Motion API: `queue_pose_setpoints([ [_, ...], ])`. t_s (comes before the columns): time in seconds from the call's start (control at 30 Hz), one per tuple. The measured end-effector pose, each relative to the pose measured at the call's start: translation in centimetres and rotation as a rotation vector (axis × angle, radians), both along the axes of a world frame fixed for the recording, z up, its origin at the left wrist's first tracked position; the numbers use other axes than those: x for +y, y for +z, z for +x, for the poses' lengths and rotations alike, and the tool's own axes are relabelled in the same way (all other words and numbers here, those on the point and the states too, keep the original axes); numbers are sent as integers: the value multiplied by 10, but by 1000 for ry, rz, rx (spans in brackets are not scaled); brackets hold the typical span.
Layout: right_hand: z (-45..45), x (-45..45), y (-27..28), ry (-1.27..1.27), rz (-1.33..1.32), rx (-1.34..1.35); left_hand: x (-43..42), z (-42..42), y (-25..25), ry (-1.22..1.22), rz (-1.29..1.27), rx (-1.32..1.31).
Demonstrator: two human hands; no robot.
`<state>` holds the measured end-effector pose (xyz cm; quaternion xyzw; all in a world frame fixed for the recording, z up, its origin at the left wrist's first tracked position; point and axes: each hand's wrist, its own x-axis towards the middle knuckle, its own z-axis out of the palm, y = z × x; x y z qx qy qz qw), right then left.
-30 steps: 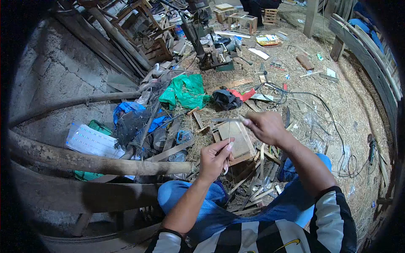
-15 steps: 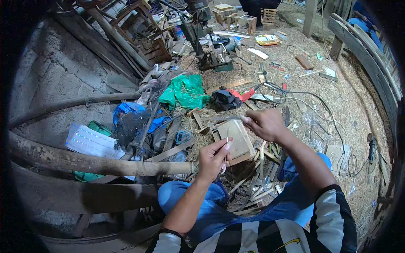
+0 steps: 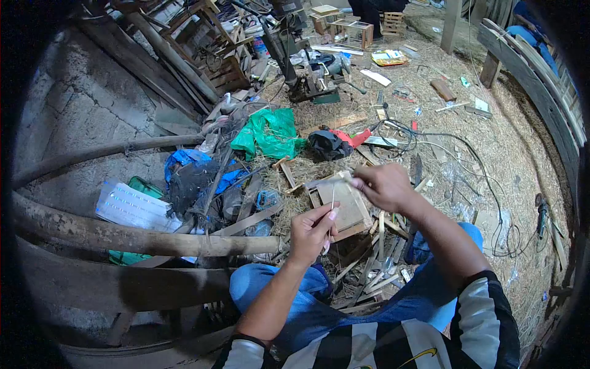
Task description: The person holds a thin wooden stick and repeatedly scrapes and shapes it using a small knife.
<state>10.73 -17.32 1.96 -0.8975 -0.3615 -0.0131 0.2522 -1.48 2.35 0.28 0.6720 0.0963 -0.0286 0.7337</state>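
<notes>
My left hand (image 3: 312, 234) pinches a thin pale stick (image 3: 334, 195) that points up and away from me. Closed around the handle of a knife, my right hand (image 3: 387, 187) is just beyond it, to the right. The knife's blade (image 3: 321, 182) is smeared by motion and reaches leftward across the upper end of the stick; whether it touches cannot be made out. Below both hands is a small wooden box (image 3: 349, 208) with a flat top, partly hidden by my fingers.
Wood scraps (image 3: 369, 283) lie between my knees. A bamboo pole (image 3: 153, 234) runs along the left. Farther off are a green plastic bag (image 3: 270, 132), a black cloth (image 3: 329, 146), a metal machine (image 3: 301, 80) and black cable (image 3: 455, 138). A person (image 3: 531, 34) sits at the upper right.
My right hand has shifted slightly toward me, and the knife blade has swung lower and to the left over the stick. My left hand has stayed nearly still.
</notes>
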Motion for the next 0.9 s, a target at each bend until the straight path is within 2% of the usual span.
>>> queue_pose_setpoints([
  [0.07,18,-7,-4,-146,-83,12,1,0,-1,-6,-24,4],
  [0.17,17,-8,3,-158,-37,-3,0,0,1,-8,18,-1],
  [0.2,9,-4,3,-99,50,-13,0,1,0,-3,15,-2],
  [0.33,-20,9,-4,114,75,-46,0,1,-6,48,-23,17],
  [0.43,-22,13,-9,142,103,-35,0,0,-7,40,0,-14],
  [0.5,-13,8,-10,124,96,-41,0,-2,-5,27,21,-36],
  [0.6,11,0,-6,-144,9,21,-2,-3,-2,52,-37,-28],
  [0.7,22,-9,0,-177,2,8,-4,-2,0,47,-35,-66],
  [0.77,11,-3,0,-146,3,3,-5,0,3,70,-24,-14],
  [0.83,-6,6,-9,34,206,-83,-3,0,3,76,-28,21],
  [0.87,-13,7,-5,81,91,-35,-3,1,2,76,-31,53],
  [0.9,-17,9,-6,78,91,-34,-3,1,-1,73,-30,55],
])
